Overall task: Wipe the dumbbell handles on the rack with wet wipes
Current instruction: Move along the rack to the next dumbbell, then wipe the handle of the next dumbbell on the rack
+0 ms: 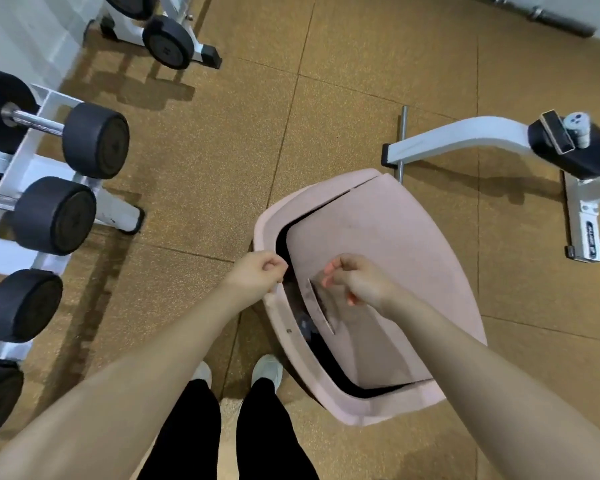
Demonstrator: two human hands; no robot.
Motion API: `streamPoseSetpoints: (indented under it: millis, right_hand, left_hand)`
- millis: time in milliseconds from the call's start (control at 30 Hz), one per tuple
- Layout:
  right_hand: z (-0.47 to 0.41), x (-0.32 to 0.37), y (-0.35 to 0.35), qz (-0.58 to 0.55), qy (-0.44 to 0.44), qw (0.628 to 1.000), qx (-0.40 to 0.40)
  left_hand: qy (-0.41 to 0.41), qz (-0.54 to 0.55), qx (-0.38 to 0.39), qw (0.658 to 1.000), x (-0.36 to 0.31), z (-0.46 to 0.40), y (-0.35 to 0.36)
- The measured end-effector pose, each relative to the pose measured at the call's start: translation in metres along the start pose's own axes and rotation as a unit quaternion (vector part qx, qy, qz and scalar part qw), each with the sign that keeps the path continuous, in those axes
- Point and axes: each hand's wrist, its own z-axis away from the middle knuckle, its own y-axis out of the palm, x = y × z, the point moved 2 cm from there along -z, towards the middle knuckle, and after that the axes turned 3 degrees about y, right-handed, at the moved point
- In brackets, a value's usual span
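Black rubber dumbbells with steel handles sit untouched on a white rack at nine o'clock. No wipe is visible. At centre, both hands hover over a pink swing-lid bin: left hand clenched, seemingly empty; right hand curled, contents unclear. Judging by this, wiping looks either finished or paused.

Left: white steel rack carrying black round-ended dumbbells. Centre: pink plastic swing-lid bin on brown speckled rubber floor. Right: white metal bench frame.
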Motion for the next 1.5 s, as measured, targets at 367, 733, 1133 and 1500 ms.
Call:
streamPoseSetpoints:
  millis: [367, 733, 1133, 1500]
  right_hand:
    - [0.045, 0.065, 0.104, 0.152, -0.119, 0.978, 0.08]
    - [0.176, 0.064, 0.401, 0.376, -0.314, 0.829, 0.269]
    - [0.375, -0.146, 0.683, 0.567, -0.329, 0.586, 0.476]
    - [0.533, -0.32, 0.824, 0.668, -0.327, 0.322, 0.586]
  left_hand:
    - [0.018, -0.013, -0.165, 0.986, 0.063, 0.135, -0.069]
    - [-0.109, 0.025, -0.378, 0.919, 0.245, 0.411, -0.066]
    - [-0.324, 0.155, -0.549, 0.755, 0.399, 0.758, 0.107]
    - [-0.461, 0.308, -0.663, 0.504, 0.429, 0.913, 0.269]
